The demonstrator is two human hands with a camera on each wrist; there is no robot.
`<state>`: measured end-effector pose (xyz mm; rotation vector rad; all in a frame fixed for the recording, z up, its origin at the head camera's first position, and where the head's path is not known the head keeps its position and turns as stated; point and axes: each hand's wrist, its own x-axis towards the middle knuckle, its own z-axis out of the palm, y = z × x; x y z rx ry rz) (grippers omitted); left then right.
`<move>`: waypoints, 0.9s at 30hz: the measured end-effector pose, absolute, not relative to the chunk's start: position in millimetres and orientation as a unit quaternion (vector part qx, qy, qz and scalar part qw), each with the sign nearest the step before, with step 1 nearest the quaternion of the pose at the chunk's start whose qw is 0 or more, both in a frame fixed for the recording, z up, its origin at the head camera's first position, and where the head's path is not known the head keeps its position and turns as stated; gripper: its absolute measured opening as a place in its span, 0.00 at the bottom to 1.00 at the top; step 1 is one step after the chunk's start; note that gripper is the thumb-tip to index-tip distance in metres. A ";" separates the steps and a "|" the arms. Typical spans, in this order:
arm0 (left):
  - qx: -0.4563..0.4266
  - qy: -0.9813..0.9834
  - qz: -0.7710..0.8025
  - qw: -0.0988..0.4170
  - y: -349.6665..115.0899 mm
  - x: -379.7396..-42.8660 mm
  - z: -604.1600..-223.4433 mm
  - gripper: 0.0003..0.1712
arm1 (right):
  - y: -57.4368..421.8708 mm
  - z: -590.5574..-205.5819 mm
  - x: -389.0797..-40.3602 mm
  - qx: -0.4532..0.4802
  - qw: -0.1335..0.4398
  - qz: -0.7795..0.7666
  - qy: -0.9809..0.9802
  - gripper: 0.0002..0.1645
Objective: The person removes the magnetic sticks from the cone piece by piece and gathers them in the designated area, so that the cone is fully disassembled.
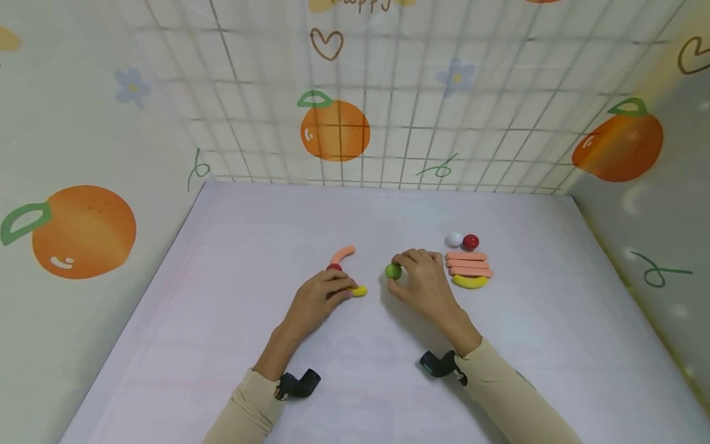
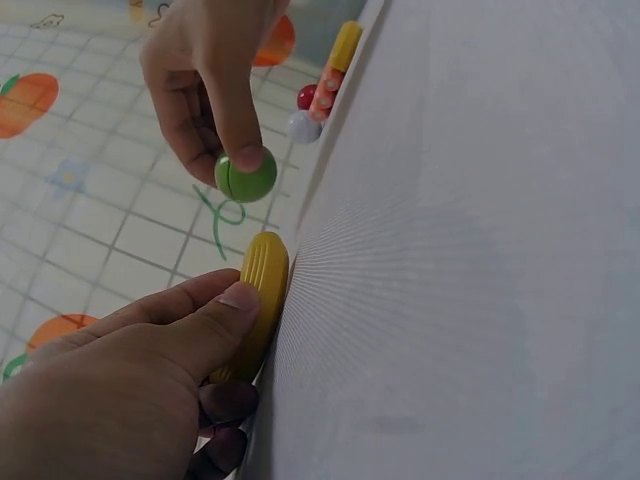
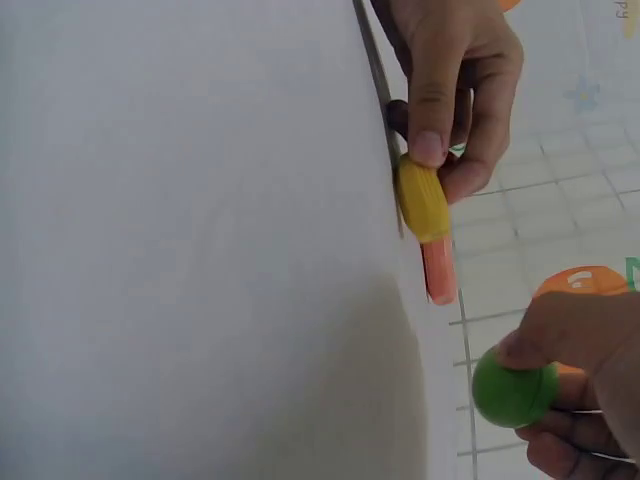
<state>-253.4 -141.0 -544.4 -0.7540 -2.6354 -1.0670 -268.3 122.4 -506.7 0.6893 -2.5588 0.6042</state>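
In the head view my left hand pinches a yellow banana-shaped toy piece at the table surface. Ridges run along that piece in the left wrist view, with the thumb over it. Just beyond the left fingers lie a red ball, partly hidden, and a curved pink stick. To the right, my right hand holds a green ball between thumb and fingers. A seam shows on this ball in the left wrist view, where it appears above the table surface.
Right of the right hand, a white ball and another red ball sit behind several pink sticks in a stack of rows. A second yellow piece lies in front of them. A grid panel stands behind the white table.
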 end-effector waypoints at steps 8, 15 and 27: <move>-0.245 -0.891 -0.374 0.083 -139.3 -253.1 -546.0 0.11 | 152.5 -493.6 -277.4 0.237 0.204 0.234 -0.920 0.17; -0.233 -0.896 -0.370 0.081 -139.3 -252.6 -544.4 0.11 | 179.1 -486.6 -286.1 0.215 0.200 0.237 -0.926 0.15; -0.247 -0.895 -0.359 0.093 -138.4 -252.0 -544.7 0.11 | 221.5 -479.0 -294.0 0.172 0.179 0.258 -0.934 0.17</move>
